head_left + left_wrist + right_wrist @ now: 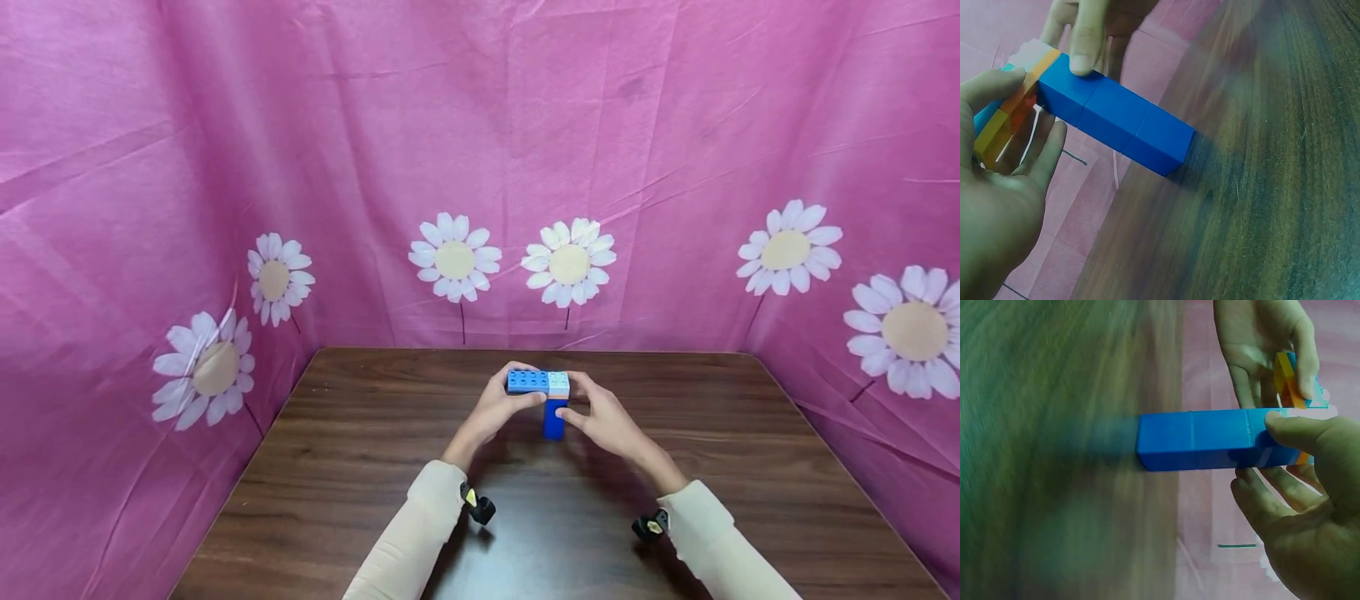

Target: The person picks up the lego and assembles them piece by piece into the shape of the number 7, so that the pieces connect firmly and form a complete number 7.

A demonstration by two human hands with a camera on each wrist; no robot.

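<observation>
A toy-brick build stands upright over the wooden table, its lower end right at the tabletop. Its column of dark blue bricks is topped by an orange layer and a white studded brick. A light blue studded brick juts out to the left at the top, with a yellow piece below it. My left hand grips this jutting part between thumb and fingers. With the thumb on the near face, my right hand holds the column's upper part; its fingers go behind.
A pink curtain printed with white daisies surrounds the table on the far side and both flanks. Dark wrist cameras hang from both sleeves, the left camera and the right camera.
</observation>
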